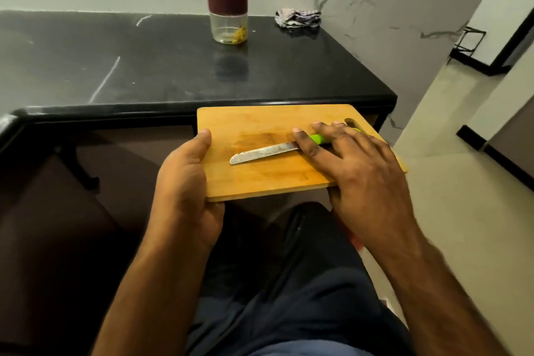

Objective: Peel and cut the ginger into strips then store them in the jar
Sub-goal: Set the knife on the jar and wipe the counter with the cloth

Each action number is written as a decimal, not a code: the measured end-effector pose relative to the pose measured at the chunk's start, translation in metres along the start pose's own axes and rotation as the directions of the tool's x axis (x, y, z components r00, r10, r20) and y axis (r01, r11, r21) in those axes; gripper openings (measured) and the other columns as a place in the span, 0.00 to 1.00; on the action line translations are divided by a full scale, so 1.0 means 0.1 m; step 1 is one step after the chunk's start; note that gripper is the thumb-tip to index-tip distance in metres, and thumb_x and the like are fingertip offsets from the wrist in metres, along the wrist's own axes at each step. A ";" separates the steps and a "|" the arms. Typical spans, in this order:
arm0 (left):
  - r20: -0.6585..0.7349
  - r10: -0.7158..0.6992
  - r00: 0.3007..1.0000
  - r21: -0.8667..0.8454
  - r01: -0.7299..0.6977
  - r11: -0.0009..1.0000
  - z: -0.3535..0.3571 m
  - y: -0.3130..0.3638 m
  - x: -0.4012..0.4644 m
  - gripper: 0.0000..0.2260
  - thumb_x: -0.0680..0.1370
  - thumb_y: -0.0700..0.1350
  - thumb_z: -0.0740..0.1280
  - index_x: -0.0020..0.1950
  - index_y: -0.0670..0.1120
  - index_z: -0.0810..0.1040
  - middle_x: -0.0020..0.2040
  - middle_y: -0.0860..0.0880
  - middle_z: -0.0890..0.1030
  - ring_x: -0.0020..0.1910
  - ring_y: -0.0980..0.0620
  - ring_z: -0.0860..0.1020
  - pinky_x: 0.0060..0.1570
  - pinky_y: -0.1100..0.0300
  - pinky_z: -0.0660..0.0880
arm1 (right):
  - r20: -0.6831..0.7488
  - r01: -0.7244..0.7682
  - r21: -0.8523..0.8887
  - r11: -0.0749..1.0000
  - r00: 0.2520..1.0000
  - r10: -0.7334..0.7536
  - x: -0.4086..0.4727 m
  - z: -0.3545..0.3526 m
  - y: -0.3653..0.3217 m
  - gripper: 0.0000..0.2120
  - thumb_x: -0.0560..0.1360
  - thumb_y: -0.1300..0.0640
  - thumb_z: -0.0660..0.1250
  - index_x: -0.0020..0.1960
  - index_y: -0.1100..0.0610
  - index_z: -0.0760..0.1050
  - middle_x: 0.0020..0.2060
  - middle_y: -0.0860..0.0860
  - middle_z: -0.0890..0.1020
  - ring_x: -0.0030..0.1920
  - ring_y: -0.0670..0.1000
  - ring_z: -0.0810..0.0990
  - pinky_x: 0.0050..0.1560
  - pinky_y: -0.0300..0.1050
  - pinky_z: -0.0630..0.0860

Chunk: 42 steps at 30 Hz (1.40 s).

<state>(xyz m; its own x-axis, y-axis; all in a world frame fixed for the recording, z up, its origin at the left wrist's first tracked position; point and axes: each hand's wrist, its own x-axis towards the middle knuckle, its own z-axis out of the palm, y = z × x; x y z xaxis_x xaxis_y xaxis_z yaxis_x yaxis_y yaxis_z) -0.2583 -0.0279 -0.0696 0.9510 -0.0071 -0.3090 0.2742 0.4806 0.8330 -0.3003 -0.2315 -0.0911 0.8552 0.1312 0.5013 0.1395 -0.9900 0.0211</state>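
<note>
A wooden cutting board (254, 124) is held in the air just in front of the black counter's edge. My left hand (185, 179) grips its left side, thumb on top and fingers underneath. My right hand (355, 165) lies flat over the board's right side, its fingers pressing the green handle of a knife (263, 152) whose blade points left across the board. No ginger lies on the board. A clear jar (229, 17) with a dark red lid on it stands on the counter at the back, with yellow pieces at its bottom.
The black stone counter (144, 66) ends in a corner at the right. A crumpled cloth (297, 18) lies by the marble wall behind the jar. To the right is pale floor. My legs in dark trousers are below the board.
</note>
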 end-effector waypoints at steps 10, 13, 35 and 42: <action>0.000 0.062 0.998 -0.099 -0.062 0.993 0.04 0.58 0.56 0.14 0.82 0.48 0.64 0.63 0.41 0.77 0.50 0.43 0.86 0.49 0.45 0.86 0.52 0.45 0.81 | 0.019 0.009 0.038 0.999 1.000 -0.009 0.90 0.11 -0.15 0.38 0.73 0.60 0.70 0.75 0.37 0.58 0.70 0.50 0.72 0.70 0.57 0.69 0.65 0.58 0.68; -0.039 0.047 0.998 -0.111 -0.051 0.992 0.04 0.65 0.77 0.16 0.81 0.49 0.66 0.64 0.40 0.76 0.53 0.41 0.85 0.51 0.44 0.85 0.52 0.46 0.81 | 0.065 0.004 0.044 0.999 0.998 -0.007 1.15 0.19 -0.14 0.38 0.74 0.60 0.69 0.75 0.35 0.56 0.70 0.47 0.71 0.71 0.55 0.68 0.64 0.56 0.68; 0.111 0.448 0.887 0.970 -0.196 0.146 -0.11 0.87 1.42 0.47 0.66 0.78 0.54 0.78 0.51 0.66 0.80 0.49 0.62 0.77 0.47 0.62 0.74 0.42 0.58 | 0.434 0.096 0.134 0.986 0.889 -0.145 2.34 0.61 -0.12 0.37 0.78 0.47 0.64 0.75 0.32 0.43 0.77 0.45 0.53 0.77 0.53 0.49 0.74 0.59 0.55; 0.179 0.445 0.878 0.981 -0.195 -0.008 -0.19 0.96 1.59 0.45 0.70 0.75 0.50 0.80 0.50 0.61 0.81 0.47 0.58 0.76 0.44 0.65 0.72 0.48 0.64 | 0.591 -0.001 0.301 0.954 0.785 -0.185 2.74 0.66 -0.10 0.47 0.65 0.38 0.73 0.76 0.36 0.51 0.78 0.46 0.52 0.78 0.54 0.46 0.74 0.61 0.53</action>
<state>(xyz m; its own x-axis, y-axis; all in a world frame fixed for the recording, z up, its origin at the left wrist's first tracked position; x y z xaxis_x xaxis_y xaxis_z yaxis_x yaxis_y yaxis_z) -0.0837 0.0339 -0.0471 0.9821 0.0507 0.1812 -0.0484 -0.8627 0.5034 -0.0341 -0.1821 -0.0111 0.9404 0.3173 -0.1221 0.2821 -0.9287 -0.2407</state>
